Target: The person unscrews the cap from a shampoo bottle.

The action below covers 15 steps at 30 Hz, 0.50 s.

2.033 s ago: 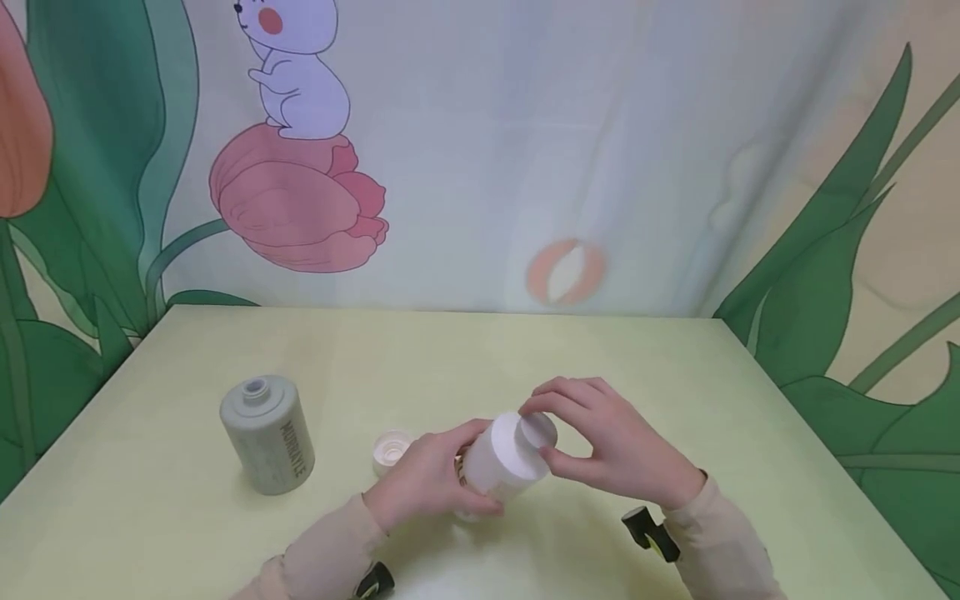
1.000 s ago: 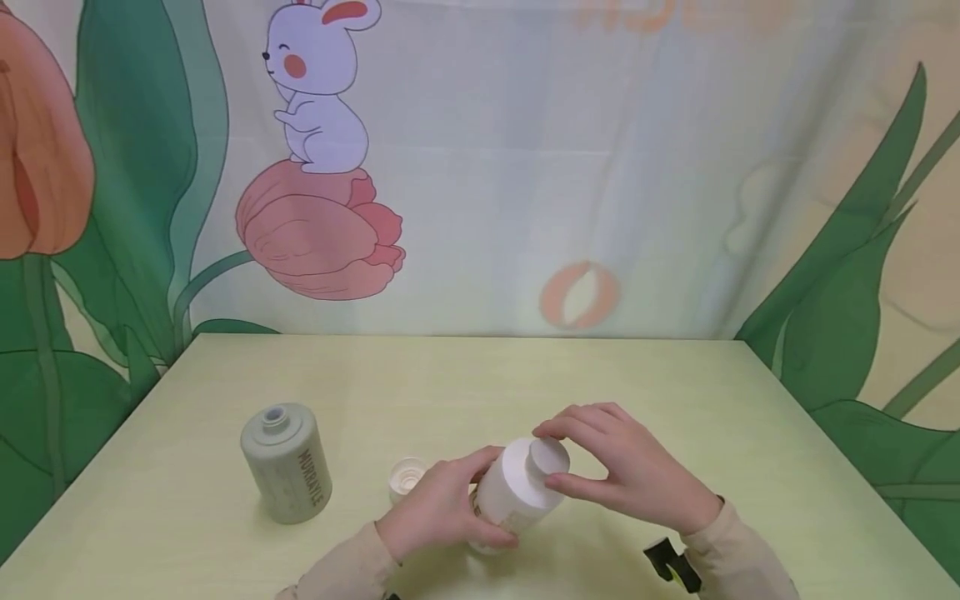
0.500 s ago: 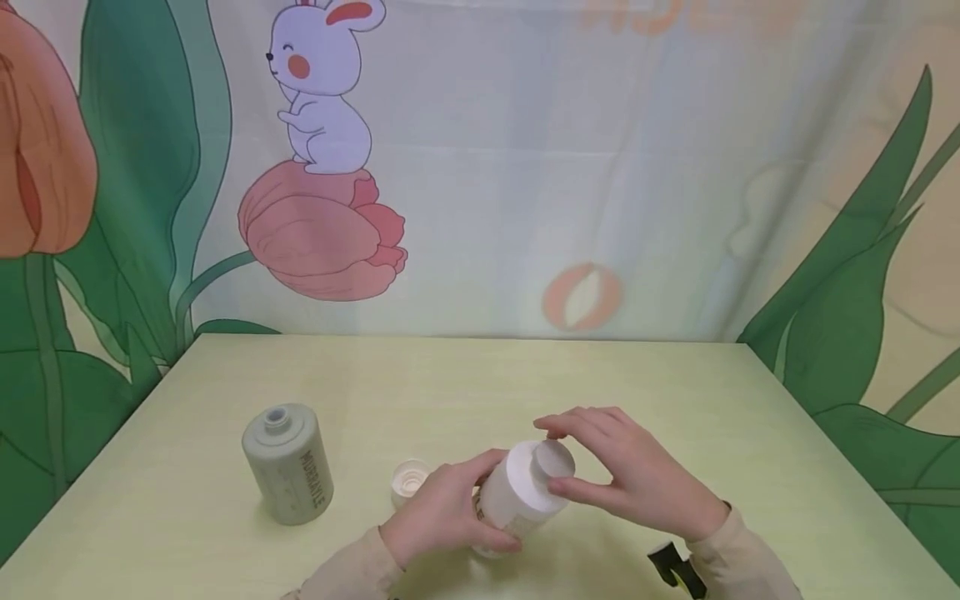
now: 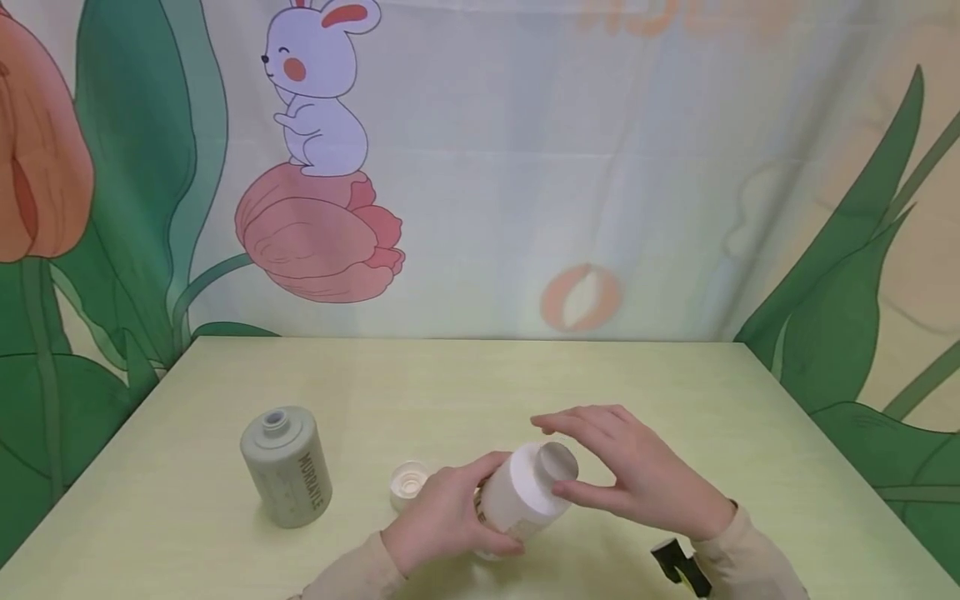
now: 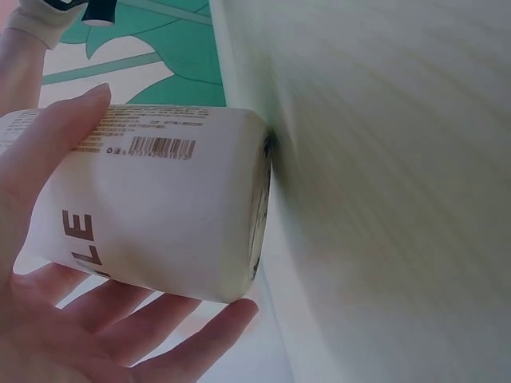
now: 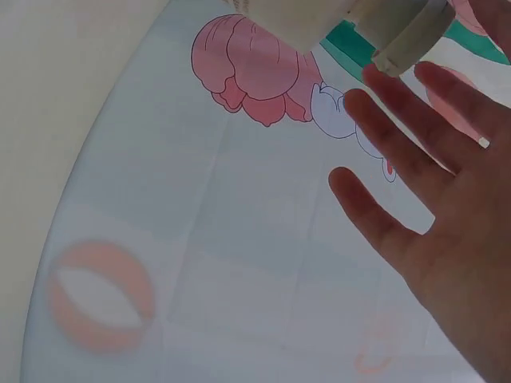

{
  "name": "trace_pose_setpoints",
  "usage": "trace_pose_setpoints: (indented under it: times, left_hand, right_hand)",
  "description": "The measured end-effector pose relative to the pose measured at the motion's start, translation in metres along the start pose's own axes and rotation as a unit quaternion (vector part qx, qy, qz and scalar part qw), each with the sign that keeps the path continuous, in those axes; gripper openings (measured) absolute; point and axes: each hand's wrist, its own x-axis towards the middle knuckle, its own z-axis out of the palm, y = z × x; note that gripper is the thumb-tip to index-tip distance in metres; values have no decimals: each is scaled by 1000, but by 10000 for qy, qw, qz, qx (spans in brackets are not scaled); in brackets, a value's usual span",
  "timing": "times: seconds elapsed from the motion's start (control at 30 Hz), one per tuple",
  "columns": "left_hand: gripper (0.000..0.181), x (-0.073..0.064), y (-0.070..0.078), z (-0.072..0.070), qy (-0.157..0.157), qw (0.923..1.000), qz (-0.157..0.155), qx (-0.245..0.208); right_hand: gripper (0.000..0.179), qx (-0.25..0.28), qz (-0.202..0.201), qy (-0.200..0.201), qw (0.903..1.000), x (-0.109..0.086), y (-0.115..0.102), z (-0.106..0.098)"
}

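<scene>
A white bottle (image 4: 517, 496) with brown lettering is tilted toward the right at the front of the table. My left hand (image 4: 450, 512) grips its body, thumb on one side and fingers on the other; in the left wrist view a barcode label shows, and the bottle's base (image 5: 262, 203) is at the table. On the bottle's neck sits a white cap (image 4: 557, 461). My right hand (image 4: 637, 471) is beside this cap with fingers extended and spread. Its thumb is at the cap's near edge; whether it touches I cannot tell. The other fingers are off the cap.
A grey-green bottle (image 4: 287, 471) with an uncovered neck stands on the left of the table (image 4: 450, 383). A loose white cap (image 4: 408, 481) lies inside up, just left of my left hand. Behind the table hangs a printed curtain (image 4: 480, 208).
The right hand's fingers have opened away from the cap, where they were around it earlier. The left hand keeps its grip on the bottle. The head view has shifted slightly.
</scene>
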Motion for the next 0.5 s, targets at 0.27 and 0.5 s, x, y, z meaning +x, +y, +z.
trace_pose_setpoints:
  times: [0.27,0.5]
  left_hand:
    - [77,-3,1,0,47,9999,38,140]
    - [77,0,2,2,39,9997,64,213]
  right_hand:
    - [38,-122,11,208,9997,-1,3,-2]
    - [29,37,-552,39,9985,-2,4,-4]
